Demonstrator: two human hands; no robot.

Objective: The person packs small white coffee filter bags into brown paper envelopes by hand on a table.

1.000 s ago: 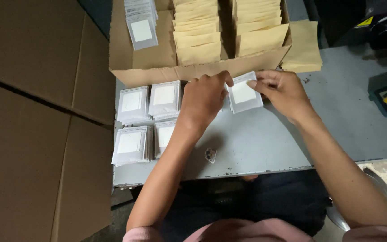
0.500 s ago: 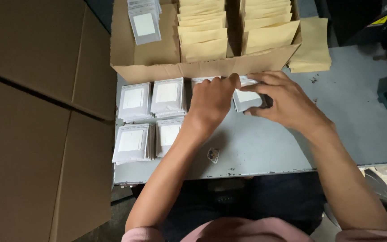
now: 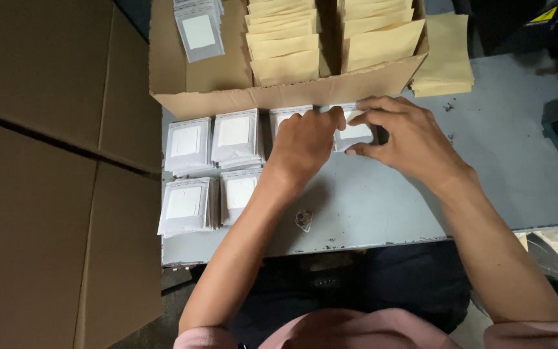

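Two hands meet at the far edge of the bench (image 3: pixel 382 207), just in front of the cardboard box (image 3: pixel 201 97). Left hand (image 3: pixel 305 142) lies knuckles-up over a white packet (image 3: pixel 356 132), its grip curled onto the packet's left end. Right hand (image 3: pixel 408 139) pinches the same packet between thumb and fingers at its right end. Four stacks of similar packets (image 3: pixel 208 168) sit toward the bench's left edge. Tan envelopes (image 3: pixel 285 45) stand inside the box; a loose pile (image 3: pixel 444 52) rests beside it.
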